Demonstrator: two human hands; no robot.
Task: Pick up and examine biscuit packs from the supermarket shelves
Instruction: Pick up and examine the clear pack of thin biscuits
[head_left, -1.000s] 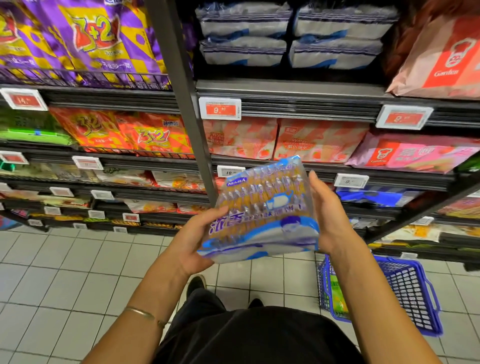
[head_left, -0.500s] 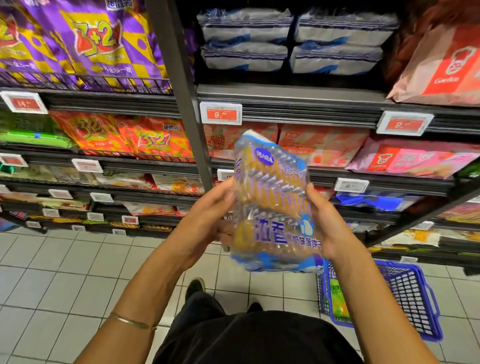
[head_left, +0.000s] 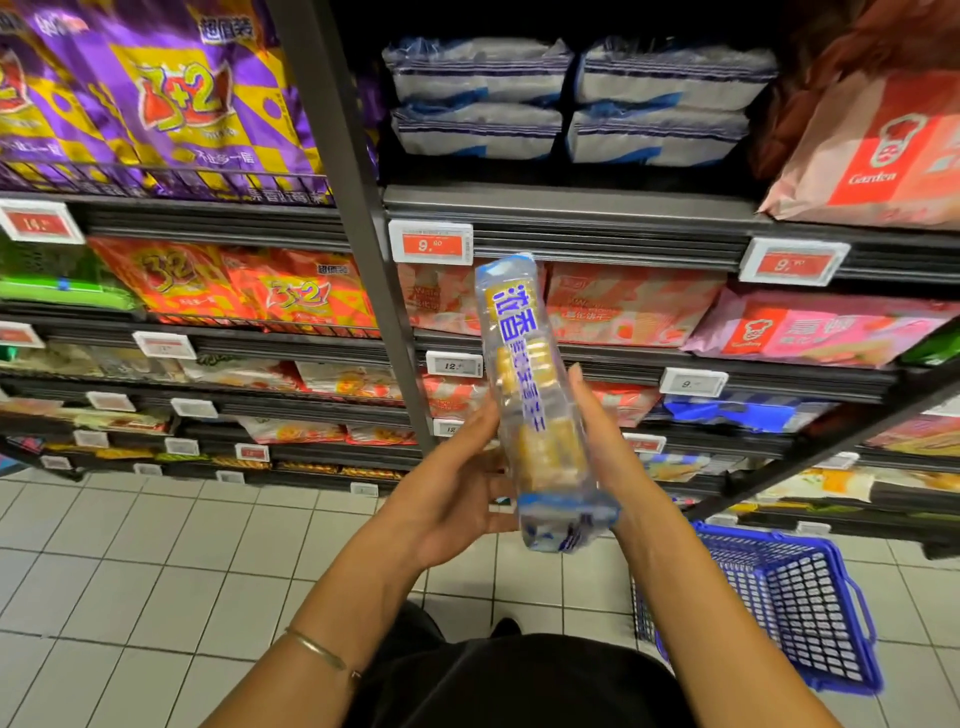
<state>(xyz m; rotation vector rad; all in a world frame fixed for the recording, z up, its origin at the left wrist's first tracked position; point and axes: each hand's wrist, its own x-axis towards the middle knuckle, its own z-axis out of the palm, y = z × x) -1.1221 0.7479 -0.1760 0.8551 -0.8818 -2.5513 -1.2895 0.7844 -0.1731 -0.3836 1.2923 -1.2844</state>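
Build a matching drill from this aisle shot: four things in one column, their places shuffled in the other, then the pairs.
Things
1. biscuit pack
2. blue shopping basket
3. purple 3+2 bags
4. bracelet

Places
A. on the tiled floor, lower right
B. on the upper left shelf
C. around the left wrist
D. held upright between the left hand and right hand

Pairs: 1-D, 2-A, 3-B, 4-C
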